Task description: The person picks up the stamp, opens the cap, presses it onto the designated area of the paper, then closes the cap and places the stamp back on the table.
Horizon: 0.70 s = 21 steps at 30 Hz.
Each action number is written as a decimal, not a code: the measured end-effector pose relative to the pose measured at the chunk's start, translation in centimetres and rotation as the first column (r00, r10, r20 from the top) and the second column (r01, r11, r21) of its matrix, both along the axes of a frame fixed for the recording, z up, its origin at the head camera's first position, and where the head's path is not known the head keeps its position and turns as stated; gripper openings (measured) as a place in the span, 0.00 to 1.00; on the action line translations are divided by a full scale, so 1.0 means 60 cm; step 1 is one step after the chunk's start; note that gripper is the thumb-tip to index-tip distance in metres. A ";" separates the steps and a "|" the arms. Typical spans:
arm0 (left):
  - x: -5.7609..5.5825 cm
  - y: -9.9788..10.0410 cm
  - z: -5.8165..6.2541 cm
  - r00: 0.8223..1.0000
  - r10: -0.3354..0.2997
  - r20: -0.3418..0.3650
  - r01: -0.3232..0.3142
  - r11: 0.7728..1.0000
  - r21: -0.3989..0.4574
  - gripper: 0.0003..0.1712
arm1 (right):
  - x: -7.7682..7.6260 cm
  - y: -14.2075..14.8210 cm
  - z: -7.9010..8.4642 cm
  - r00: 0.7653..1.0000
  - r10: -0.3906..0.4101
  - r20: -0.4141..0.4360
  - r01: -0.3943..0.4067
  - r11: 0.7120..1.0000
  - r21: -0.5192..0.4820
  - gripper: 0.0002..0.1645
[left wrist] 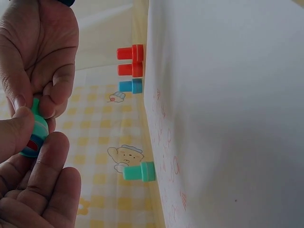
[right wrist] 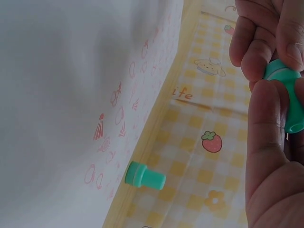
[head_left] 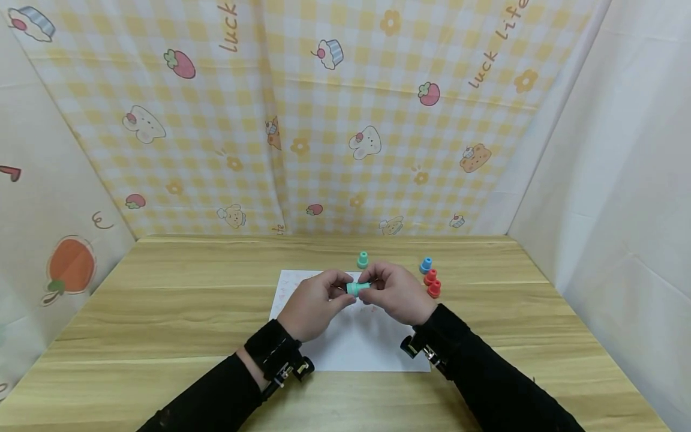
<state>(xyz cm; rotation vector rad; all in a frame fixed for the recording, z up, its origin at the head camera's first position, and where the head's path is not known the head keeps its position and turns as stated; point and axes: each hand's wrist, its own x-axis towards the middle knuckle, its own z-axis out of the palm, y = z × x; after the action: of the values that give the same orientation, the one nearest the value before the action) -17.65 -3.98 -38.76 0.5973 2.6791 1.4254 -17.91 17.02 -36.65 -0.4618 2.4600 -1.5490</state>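
Both hands hold one small green toy stamp (head_left: 356, 288) over the white paper (head_left: 367, 348). My left hand (head_left: 313, 306) pinches its wide end between thumb and fingers. From the other side, my right hand (head_left: 400, 294) pinches the narrow handle end. In the left wrist view the held stamp (left wrist: 40, 126) shows a dark blue and red patch at its wide end. Fingers hide part of the stamp in every view. Rows of small red prints (right wrist: 116, 97) run along the paper's far part.
A second green stamp (head_left: 363, 260) stands behind the paper. To the right stand a blue stamp (head_left: 425, 265) and two red stamps, one farther (head_left: 430, 276) and one nearer (head_left: 434, 290). A checked cloth (head_left: 324, 120) hangs at the back edge of the wooden table (head_left: 178, 324).
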 end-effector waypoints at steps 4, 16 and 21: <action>0.000 0.000 0.000 1.000 0.003 -0.003 -0.003 1.000 -0.003 0.14 | 0.000 0.000 0.001 1.000 -0.001 0.006 0.001 1.000 0.005 0.07; -0.001 0.000 0.002 1.000 0.005 0.002 -0.004 1.000 -0.005 0.13 | 0.001 -0.001 0.004 1.000 0.005 0.006 -0.005 1.000 0.004 0.07; -0.001 0.000 0.002 1.000 0.005 -0.013 -0.005 1.000 -0.013 0.12 | 0.002 -0.001 0.005 1.000 0.002 0.009 -0.002 1.000 0.005 0.07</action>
<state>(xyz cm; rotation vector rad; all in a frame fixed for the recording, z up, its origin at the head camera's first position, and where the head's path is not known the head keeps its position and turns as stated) -17.69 -3.98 -38.65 0.6020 2.6992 1.4097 -17.77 16.93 -36.37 -0.4553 2.4551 -1.5409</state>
